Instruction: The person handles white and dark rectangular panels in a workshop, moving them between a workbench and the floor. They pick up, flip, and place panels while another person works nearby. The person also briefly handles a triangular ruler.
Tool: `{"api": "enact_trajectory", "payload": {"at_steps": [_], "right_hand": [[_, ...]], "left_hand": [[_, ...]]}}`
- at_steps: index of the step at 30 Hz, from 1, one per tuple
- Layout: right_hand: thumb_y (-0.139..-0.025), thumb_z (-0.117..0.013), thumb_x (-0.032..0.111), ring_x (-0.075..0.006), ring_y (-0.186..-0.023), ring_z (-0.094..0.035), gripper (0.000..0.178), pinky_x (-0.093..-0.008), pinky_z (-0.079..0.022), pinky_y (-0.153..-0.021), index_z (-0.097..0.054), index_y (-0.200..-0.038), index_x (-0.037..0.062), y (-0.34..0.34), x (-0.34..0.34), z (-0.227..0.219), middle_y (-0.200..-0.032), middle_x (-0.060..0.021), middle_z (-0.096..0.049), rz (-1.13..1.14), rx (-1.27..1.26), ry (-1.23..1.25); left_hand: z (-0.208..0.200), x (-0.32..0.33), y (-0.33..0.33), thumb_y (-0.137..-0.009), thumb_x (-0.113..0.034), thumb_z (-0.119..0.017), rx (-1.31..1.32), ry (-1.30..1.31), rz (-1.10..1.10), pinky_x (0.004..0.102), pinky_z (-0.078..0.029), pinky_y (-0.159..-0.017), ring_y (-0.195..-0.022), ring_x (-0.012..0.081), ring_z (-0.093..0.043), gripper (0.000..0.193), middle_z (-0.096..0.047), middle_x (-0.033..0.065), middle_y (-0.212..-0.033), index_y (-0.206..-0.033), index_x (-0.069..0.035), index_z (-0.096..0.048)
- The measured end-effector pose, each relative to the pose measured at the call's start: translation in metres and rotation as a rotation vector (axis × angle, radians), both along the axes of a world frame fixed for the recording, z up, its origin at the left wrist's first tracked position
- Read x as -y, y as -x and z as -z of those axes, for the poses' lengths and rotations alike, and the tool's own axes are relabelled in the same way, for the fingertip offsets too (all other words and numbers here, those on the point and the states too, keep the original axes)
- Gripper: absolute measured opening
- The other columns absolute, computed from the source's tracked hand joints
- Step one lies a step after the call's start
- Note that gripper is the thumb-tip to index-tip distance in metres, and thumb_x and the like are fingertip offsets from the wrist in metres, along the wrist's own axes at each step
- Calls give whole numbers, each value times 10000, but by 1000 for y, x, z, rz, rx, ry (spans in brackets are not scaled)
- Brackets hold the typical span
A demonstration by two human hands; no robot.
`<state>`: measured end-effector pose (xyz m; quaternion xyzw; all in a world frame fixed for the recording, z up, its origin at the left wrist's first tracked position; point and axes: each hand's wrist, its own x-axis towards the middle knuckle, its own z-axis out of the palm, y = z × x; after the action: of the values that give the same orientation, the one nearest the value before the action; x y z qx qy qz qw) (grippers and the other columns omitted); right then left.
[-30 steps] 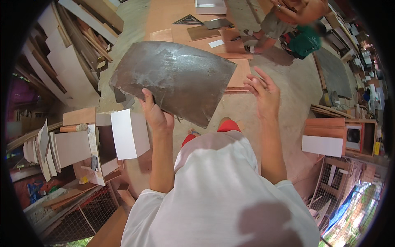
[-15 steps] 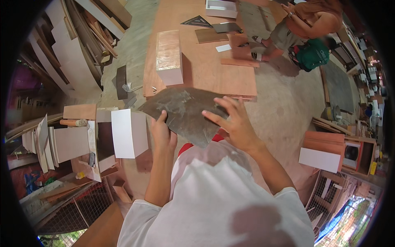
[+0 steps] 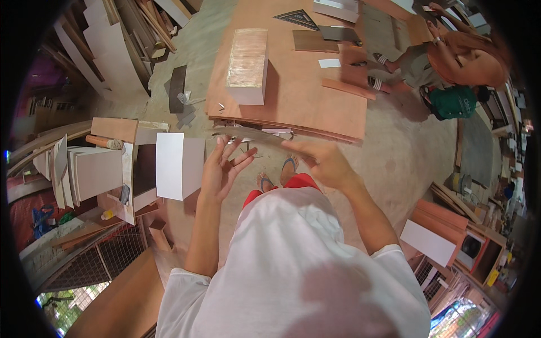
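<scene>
A thin, bendy brown-grey sheet (image 3: 255,136) is held in front of me, turned almost edge-on, so its broad face barely shows. My right hand (image 3: 329,164) pinches its right end between thumb and fingers. My left hand (image 3: 217,173) has its fingers spread, just below the sheet's left part; whether the fingertips touch it I cannot tell. Beyond the hands, a white box with a brownish top face (image 3: 248,59) stands on a low plywood panel (image 3: 315,107).
On the panel lie a black triangular square (image 3: 296,19), a brown board (image 3: 311,40) and a white card (image 3: 329,63). A white-faced box (image 3: 170,166) stands at left. Another person (image 3: 462,56) sits at the far right, beside a green bag (image 3: 451,102). Boards lean at far left.
The sheet has tilted from showing its broad face to nearly edge-on and moved away from my body. My left fingers have let go and spread. The view has shifted slightly.
</scene>
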<state>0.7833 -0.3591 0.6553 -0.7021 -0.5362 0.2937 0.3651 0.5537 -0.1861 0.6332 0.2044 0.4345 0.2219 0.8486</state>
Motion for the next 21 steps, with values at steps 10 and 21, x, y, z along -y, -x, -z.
{"api": "enact_trajectory", "payload": {"at_steps": [10, 21], "right_hand": [[-1009, -634, 148, -446, -883, -706, 276, -425, -541, -797, -705, -1159, -72, -110, 7, 36, -995, -267, -746, 516, 64, 279], [-1051, -642, 260, -337, -1005, -718, 426, -442, -529, -906, -683, -1179, -144, -60, 41, 105, -1080, -264, -750, 989, 336, 469]], "left_hand": [[73, -17, 49, -1054, -308, -648, -642, -425, 227, 411, -528, -1004, -1157, 266, -687, 423, -688, 138, -1334, -1372, -29, -640], [355, -183, -102, -928, -291, -733, -964, -627, 8, 455, -508, -850, -950, 363, -669, 333, -706, 180, -1009, -1120, -22, -689]]}}
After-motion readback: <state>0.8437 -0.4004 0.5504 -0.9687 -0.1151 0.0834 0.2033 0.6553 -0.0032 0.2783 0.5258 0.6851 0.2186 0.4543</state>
